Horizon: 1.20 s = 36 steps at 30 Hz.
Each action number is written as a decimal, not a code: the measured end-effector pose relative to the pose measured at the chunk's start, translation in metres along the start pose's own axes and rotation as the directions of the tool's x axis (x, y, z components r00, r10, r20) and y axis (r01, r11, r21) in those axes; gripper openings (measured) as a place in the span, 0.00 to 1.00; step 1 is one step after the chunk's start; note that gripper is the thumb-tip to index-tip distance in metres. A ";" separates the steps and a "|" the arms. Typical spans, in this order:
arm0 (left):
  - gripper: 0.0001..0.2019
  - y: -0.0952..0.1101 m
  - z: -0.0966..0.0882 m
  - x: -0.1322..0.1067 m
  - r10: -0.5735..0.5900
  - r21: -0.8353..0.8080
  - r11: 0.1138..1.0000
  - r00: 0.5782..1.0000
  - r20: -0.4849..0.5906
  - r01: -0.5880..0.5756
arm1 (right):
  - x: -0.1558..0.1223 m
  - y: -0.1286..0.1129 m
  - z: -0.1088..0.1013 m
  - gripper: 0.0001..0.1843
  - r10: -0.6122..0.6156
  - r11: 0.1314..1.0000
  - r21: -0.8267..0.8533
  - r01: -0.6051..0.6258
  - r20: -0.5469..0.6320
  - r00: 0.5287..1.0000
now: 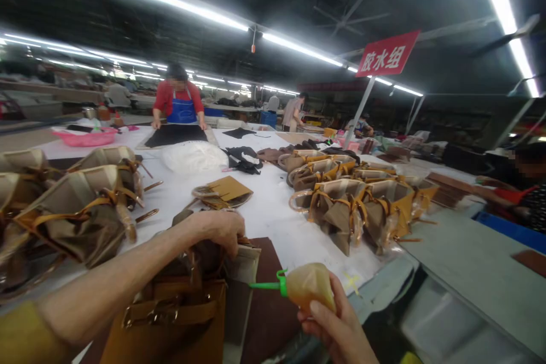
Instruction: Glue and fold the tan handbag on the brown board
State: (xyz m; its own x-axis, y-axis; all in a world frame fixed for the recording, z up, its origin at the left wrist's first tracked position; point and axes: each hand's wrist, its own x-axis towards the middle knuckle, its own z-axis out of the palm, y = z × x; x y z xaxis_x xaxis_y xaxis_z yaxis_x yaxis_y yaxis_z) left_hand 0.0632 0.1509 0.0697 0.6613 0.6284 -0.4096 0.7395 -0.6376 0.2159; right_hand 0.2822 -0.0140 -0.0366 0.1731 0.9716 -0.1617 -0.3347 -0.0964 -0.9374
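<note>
My right hand (pixel 330 321) is wrapped round a squeeze glue bottle (pixel 310 287) with amber contents and a green nozzle. The bottle lies tilted on its side in the air, its nozzle tip pointing left at the open edge of a handbag (pixel 164 318). That bag is tan and brown, with a buckled strap across its front. My left hand (pixel 222 230) is closed on the bag's upper edge, fingers curled down over it; the fingertips are partly hidden. Beneath the bag is a dark brown sheet (pixel 268 301) on the white table.
Several similar handbags stand at the left (pixel 85 205) and right (pixel 354 199). A flat tan piece (pixel 226 190) lies ahead, beyond it a white plastic bag (pixel 194 156) and a pink basket (pixel 85 136). Across the table a person in a blue apron (pixel 181 111) handles a black sheet.
</note>
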 end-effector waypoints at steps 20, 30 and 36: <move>0.14 -0.009 0.002 0.006 0.017 0.014 1.000 0.994 0.111 -0.019 | 0.023 -0.014 -0.025 0.34 -0.373 0.758 -0.578 0.303 -0.003 0.928; 0.14 -0.010 0.002 0.007 0.027 0.008 1.000 0.991 0.128 -0.028 | 0.041 -0.016 -0.023 0.26 -0.595 0.476 -0.715 0.512 0.167 0.787; 0.15 -0.012 0.004 0.010 0.022 0.012 1.000 0.991 0.130 -0.024 | 0.036 -0.008 -0.023 0.22 -0.640 0.366 -0.708 0.604 0.279 0.716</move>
State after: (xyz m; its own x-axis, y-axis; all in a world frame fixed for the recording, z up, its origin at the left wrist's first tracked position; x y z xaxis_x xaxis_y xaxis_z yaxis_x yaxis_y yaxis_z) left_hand 0.0603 0.1632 0.0599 0.6559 0.5508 -0.5162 0.7217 -0.6579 0.2152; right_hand 0.3124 0.0163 -0.0416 0.0792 0.8176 0.5703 0.6380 0.3980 -0.6592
